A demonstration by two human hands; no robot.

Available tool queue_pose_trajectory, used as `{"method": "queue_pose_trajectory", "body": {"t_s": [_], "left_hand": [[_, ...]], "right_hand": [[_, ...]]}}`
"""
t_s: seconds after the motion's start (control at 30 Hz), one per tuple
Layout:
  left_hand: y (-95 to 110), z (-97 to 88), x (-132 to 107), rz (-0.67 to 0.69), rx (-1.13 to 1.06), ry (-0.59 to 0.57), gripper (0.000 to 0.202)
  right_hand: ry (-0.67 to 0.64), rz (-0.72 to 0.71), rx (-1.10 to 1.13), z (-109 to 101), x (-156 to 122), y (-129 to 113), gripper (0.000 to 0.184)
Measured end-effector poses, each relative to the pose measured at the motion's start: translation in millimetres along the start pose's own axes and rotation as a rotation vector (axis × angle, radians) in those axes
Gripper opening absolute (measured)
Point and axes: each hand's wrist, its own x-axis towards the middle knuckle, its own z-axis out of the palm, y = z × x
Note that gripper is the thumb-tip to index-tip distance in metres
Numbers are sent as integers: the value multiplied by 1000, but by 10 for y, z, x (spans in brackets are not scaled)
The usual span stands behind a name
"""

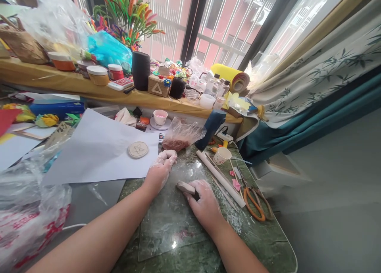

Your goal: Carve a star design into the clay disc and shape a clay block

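My right hand (206, 201), dusted with white powder, grips a pale flattish piece of clay (186, 187) between thumb and fingers above a clear sheet (166, 229). My left hand (160, 172) is closed, its whitened fingers curled together near the sheet's far edge; whatever they hold, if anything, is hidden. Just beyond it lies a clear plastic bag of reddish-brown material (178, 140). To its left, a round clay disc with a star cut into it (138, 149) rests on white paper (98, 154).
Right of the sheet lie a white rolling rod (222, 179), thin sticks, a paper cup (222, 155) and orange-handled scissors (253, 205). A dark blue cylinder (210, 129) stands behind. Jars and a yellow roll (229, 76) crowd the windowsill. Crumpled plastic (32, 209) is at left.
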Motion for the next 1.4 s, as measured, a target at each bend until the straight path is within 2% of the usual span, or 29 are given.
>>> {"method": "queue_pose_trajectory", "body": {"t_s": [0.13, 0.2, 0.3, 0.37, 0.43, 0.5, 0.57, 0.6, 0.63, 0.67, 0.77, 0.83, 0.97, 1.13, 1.27, 1.4], "left_hand": [[40, -1, -23, 19, 24, 11, 26], [58, 3, -35, 26, 6, 15, 25], [58, 8, -37, 26, -9, 15, 24], [40, 10, -27, 19, -28, 8, 26], [17, 13, -14, 5, -59, -5, 27], [2, 15, -2, -7, -83, -17, 26], [-3, 15, 3, -11, -84, -23, 25], [-4, 15, 4, -5, -79, -21, 25], [-6, 13, 4, 3, -73, -15, 25], [-9, 12, 3, 12, -67, -6, 25], [-32, 7, 3, 27, -59, 21, 27], [-53, 6, 4, 35, -51, 28, 27], [-67, 7, 5, 41, -45, 28, 26], [-34, 0, -4, 42, -41, 18, 25], [-24, -12, -10, 22, -31, 8, 27], [-32, -13, -11, 1, -31, -1, 28]], "right_hand": [[128, 176, 134, -82, 10, -14, 27], [100, 239, 127, -162, 66, -21, 33], [38, 254, 81, -373, 197, -104, 32], [84, 213, 84, -566, 271, -228, 29], [219, 133, 147, -753, 305, -379, 27], [426, 56, 273, -870, 286, -507, 31], [608, 13, 400, -865, 221, -556, 36], [638, 11, 431, -813, 177, -540, 36], [599, 19, 426, -733, 128, -498, 35], [495, 29, 381, -632, 79, -434, 31], [110, 55, 113, -305, -54, -181, 15], [36, 56, -19, -150, -125, -36, 13], [64, 41, -47, -45, -204, 78, 26], [35, 58, -37, -74, -155, 33, 9], [123, 75, 51, -310, -50, -142, 13], [356, 45, 318, -609, 25, -368, 27]]}}
